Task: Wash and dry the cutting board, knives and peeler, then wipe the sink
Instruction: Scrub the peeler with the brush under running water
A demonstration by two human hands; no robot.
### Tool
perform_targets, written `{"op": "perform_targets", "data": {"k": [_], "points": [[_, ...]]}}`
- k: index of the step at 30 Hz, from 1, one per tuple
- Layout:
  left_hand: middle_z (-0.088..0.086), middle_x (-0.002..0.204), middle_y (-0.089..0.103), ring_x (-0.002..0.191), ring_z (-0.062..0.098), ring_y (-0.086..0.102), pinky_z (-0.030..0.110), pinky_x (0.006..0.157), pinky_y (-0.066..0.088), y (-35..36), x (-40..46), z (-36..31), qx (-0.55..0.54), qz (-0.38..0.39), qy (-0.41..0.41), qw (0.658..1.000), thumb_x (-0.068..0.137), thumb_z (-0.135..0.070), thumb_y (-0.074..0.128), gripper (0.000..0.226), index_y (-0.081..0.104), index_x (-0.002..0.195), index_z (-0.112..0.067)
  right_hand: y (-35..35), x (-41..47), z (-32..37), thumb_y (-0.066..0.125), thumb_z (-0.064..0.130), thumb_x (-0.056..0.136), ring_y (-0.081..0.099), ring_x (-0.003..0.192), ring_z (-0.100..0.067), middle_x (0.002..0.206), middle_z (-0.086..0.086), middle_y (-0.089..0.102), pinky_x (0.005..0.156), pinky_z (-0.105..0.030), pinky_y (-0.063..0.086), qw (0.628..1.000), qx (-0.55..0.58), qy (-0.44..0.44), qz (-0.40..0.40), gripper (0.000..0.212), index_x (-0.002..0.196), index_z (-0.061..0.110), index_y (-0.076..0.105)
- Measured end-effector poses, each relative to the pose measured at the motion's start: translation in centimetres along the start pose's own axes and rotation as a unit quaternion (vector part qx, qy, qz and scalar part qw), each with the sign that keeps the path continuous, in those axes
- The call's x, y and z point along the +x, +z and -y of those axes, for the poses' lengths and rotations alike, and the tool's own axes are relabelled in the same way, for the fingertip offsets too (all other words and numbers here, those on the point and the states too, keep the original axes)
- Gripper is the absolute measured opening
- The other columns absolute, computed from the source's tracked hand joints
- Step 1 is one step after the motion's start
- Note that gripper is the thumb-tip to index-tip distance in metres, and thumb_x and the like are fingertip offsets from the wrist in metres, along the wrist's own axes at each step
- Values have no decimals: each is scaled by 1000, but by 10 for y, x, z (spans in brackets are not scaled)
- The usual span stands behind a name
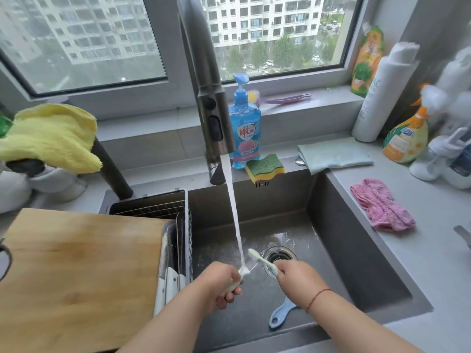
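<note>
Over the sink (pixel 356 250), my left hand (pixel 219 284) grips a small white-handled tool (pixel 233 285) under the running water (pixel 234 212); its working end is hidden by the stream and my fingers. My right hand (pixel 295 278) holds a pale green toothbrush (pixel 260 259), bristles pointing toward the tool. A blue-handled utensil (pixel 280 314) lies on the sink floor, partly under my right wrist. The wooden cutting board (pixel 76 276) lies across the sink's left side. White-handled knives (pixel 168 281) stand in the wire rack (pixel 187 225).
The faucet (pixel 209 98) hangs over the sink's middle and the drain (pixel 279 256) is below. Blue soap bottle (pixel 244 123) and sponge (pixel 265 168) sit on the back ledge. Green cloth (pixel 334 154), pink cloth (pixel 382 205), spray bottles (pixel 405 138) and a metal blade tip (pixel 463 235) are on the right counter. A yellow cloth (pixel 51 136) is at left.
</note>
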State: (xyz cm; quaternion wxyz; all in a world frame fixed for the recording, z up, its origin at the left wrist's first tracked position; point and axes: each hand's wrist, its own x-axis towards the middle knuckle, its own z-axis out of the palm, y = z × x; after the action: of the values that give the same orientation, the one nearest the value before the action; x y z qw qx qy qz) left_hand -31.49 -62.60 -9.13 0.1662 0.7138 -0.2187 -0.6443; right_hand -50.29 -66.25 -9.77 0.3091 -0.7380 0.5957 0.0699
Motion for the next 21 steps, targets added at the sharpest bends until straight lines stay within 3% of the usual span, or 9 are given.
{"op": "perform_targets", "data": {"k": [4, 7, 10, 13, 16, 19, 21], "points": [[4, 65, 53, 42, 12, 36, 18, 43, 20, 3, -3, 1, 16, -36, 12, 999, 88, -9, 42, 14, 56, 91, -6, -1, -6, 6, 37, 27, 98, 46, 60, -15, 64, 5, 49, 45, -25, 27, 1000, -1, -15, -19, 30, 69, 27, 43], [6, 67, 55, 42, 13, 37, 17, 44, 21, 1, -6, 0, 10, -54, 39, 998, 87, -9, 45, 15, 58, 94, -4, 5, -14, 14, 37, 27, 98, 47, 60, -14, 68, 4, 55, 47, -24, 32, 999, 16, -40, -11, 25, 86, 22, 58], [8, 68, 57, 42, 13, 38, 17, 44, 24, 0, -10, 0, 30, -63, 59, 996, 85, -10, 49, 21, 58, 102, 0, -1, -11, 9, 35, 24, 98, 47, 63, -17, 68, 4, 50, 45, -24, 27, 999, -6, 2, -39, 25, 75, 24, 45], [8, 67, 59, 41, 13, 38, 18, 43, 24, 0, -12, 0, 44, -73, 71, 994, 86, -8, 49, 17, 58, 97, 1, -3, -11, 11, 36, 27, 96, 52, 72, -21, 72, 2, 54, 48, -26, 30, 999, -3, -12, -49, 21, 79, 23, 49], [7, 62, 58, 40, 13, 38, 18, 45, 24, -3, -14, -4, 47, -81, 87, 992, 84, -4, 50, 8, 57, 84, 0, -1, -19, 20, 39, 30, 97, 52, 68, -17, 68, 5, 55, 53, -28, 35, 997, 32, -56, -29, 24, 86, 23, 59], [8, 58, 57, 39, 15, 38, 18, 46, 24, -5, -16, -6, 68, -81, 112, 988, 81, -2, 54, 4, 56, 78, -4, -9, -13, 15, 39, 27, 97, 52, 70, -20, 66, 5, 51, 51, -27, 32, 998, 32, -17, -44, 27, 72, 21, 48], [8, 58, 57, 39, 15, 37, 18, 45, 24, -6, -16, -6, 76, -80, 122, 986, 81, -3, 57, 5, 57, 76, -5, -17, -7, 13, 38, 25, 96, 54, 73, -21, 71, 2, 55, 49, -28, 31, 998, 23, 10, -54, 25, 74, 21, 51]]}}
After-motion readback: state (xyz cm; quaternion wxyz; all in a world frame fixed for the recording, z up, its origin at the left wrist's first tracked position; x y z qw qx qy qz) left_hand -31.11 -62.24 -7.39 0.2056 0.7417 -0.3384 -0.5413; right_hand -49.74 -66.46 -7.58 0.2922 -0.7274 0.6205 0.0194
